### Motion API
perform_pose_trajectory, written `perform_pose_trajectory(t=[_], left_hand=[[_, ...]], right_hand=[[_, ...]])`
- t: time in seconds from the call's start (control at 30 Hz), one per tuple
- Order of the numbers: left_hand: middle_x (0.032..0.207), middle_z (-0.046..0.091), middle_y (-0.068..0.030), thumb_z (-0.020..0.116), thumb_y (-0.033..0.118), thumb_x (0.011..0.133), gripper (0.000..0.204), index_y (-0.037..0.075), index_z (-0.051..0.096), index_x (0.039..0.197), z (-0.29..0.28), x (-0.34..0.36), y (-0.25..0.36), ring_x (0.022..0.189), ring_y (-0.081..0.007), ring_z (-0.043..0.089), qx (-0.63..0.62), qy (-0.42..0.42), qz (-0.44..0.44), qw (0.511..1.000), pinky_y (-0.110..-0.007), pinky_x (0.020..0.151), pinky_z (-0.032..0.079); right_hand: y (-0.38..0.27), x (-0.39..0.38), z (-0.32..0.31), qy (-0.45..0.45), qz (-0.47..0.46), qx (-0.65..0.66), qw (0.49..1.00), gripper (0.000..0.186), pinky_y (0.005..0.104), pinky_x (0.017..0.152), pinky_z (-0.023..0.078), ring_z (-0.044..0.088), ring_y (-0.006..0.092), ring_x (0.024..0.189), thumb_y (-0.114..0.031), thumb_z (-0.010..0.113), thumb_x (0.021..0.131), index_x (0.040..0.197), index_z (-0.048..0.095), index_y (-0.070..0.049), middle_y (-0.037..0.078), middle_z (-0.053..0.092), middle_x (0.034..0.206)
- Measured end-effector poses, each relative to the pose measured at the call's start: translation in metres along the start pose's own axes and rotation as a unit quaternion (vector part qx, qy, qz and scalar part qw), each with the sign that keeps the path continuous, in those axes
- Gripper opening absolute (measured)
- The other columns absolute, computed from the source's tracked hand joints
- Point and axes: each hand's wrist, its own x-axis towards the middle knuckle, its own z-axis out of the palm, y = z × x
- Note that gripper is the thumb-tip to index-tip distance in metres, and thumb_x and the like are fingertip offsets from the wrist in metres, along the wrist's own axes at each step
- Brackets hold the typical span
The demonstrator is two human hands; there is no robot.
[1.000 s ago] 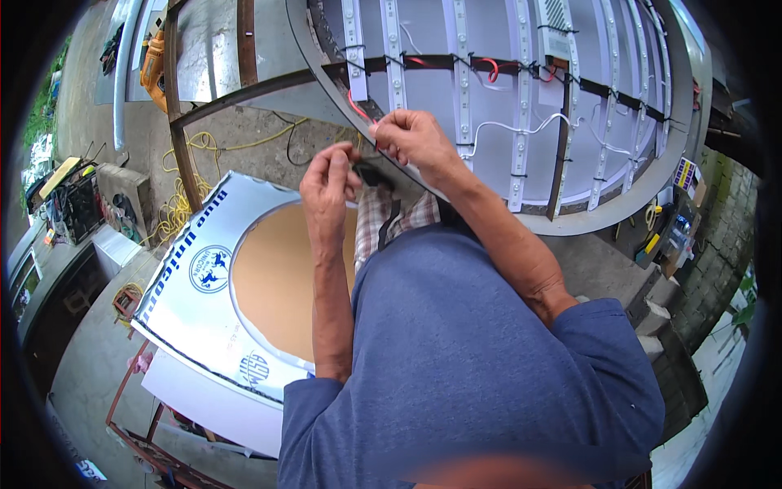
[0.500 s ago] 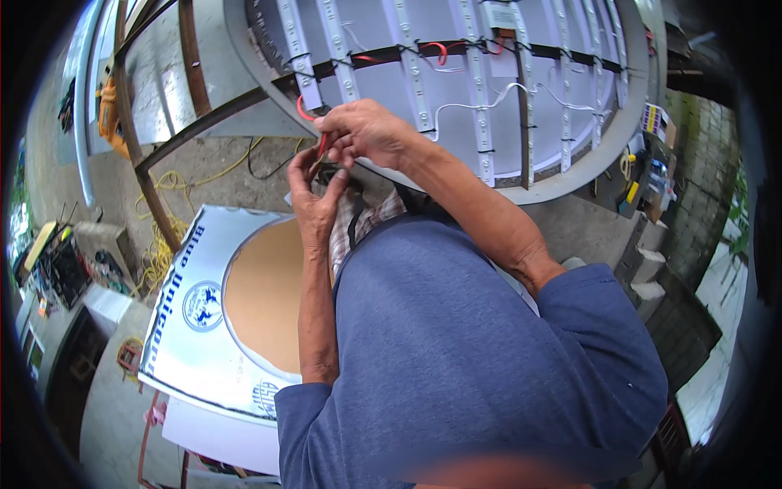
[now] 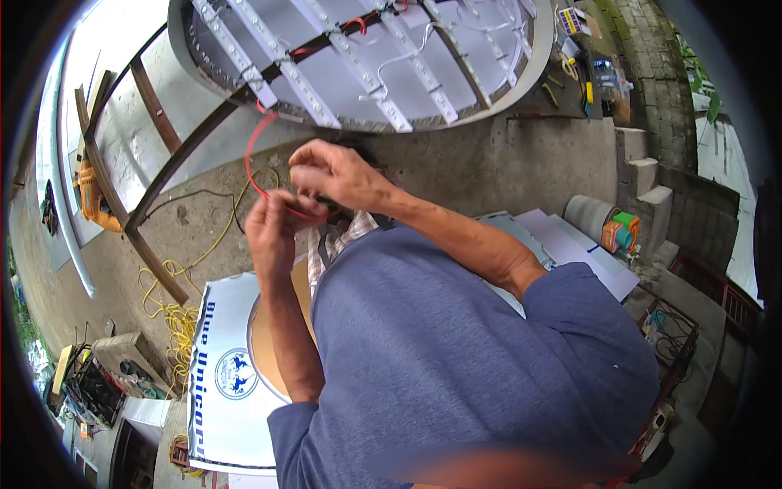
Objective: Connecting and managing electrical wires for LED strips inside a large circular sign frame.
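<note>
Red wire (image 3: 249, 156): leaves the lower left edge of the oval frame (image 3: 535, 65), bows out and down through open air to the left hand (image 3: 271, 232), then runs a short way right, below the right hand (image 3: 350, 178). Left hand: thumb and fingers pinched on the wire. Right hand: just above and beside the left, fingers curled, blurred; cannot tell whether anything is in its grip. Frame carries rows of light strips (image 3: 356, 69) and a white wire (image 3: 407, 57). Yellow cord (image 3: 181, 326) lies in a tangle on the concrete floor (image 3: 562, 163). White panel (image 3: 236, 424) sits beside the left forearm.
</note>
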Motion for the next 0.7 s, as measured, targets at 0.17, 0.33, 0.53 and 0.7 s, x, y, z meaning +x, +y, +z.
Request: perform_pose_trajectory(t=[0.17, 0.33, 0.53, 0.7], left_hand=[[0.081, 0.069, -0.0131, 0.049, 0.026, 0.109, 0.032, -0.002, 0.062, 0.101, -0.028, -0.002, 0.026, 0.073, -0.0231, 0.073, -0.029, 0.008, 0.0, 1.0, -0.038, 0.064, 0.064], [0.061, 0.05, 0.0002, 0.053, 0.026, 0.107, 0.029, -0.001, 0.064, 0.104, -0.085, 0.014, 0.056, 0.048, -0.0118, 0.051, 0.023, 0.091, 0.031, 0.995, -0.027, 0.047, 0.051], [0.057, 0.04, 0.005, 0.056, 0.023, 0.106, 0.029, -0.003, 0.067, 0.103, -0.144, 0.033, 0.081, 0.042, -0.0053, 0.034, 0.181, 0.146, 0.062, 0.971, -0.023, 0.039, 0.034], [0.078, 0.062, -0.0097, 0.069, 0.027, 0.097, 0.04, -0.006, 0.064, 0.119, -0.144, 0.044, 0.072, 0.062, -0.0189, 0.058, 0.566, 0.285, 0.129, 0.762, -0.031, 0.056, 0.049]], right_hand=[[0.044, -0.066, 0.007, -0.172, 0.079, -0.042, 0.981, 0.037, 0.037, 0.079, 0.052, 0.067, 0.0199, 0.089, -0.034, 0.062, 0.101, 0.114, 0.068, 0.0, 0.012, 0.071, 0.094], [0.111, -0.127, -0.07, -0.135, 0.0, -0.243, 0.961, 0.027, 0.0417, 0.079, 0.054, 0.07, 0.0348, 0.09, -0.027, 0.06, 0.098, 0.109, 0.068, -0.003, 0.018, 0.071, 0.097], [0.165, -0.235, -0.231, -0.089, 0.196, -0.446, 0.869, 0.029, 0.0469, 0.085, 0.051, 0.064, 0.0451, 0.098, -0.029, 0.057, 0.101, 0.113, 0.066, -0.004, 0.024, 0.068, 0.104], [0.144, -0.283, -0.281, -0.03, 0.236, -0.547, 0.803, 0.032, 0.0519, 0.072, 0.049, 0.064, 0.0452, 0.085, -0.037, 0.056, 0.101, 0.098, 0.066, -0.007, 0.023, 0.066, 0.084]])
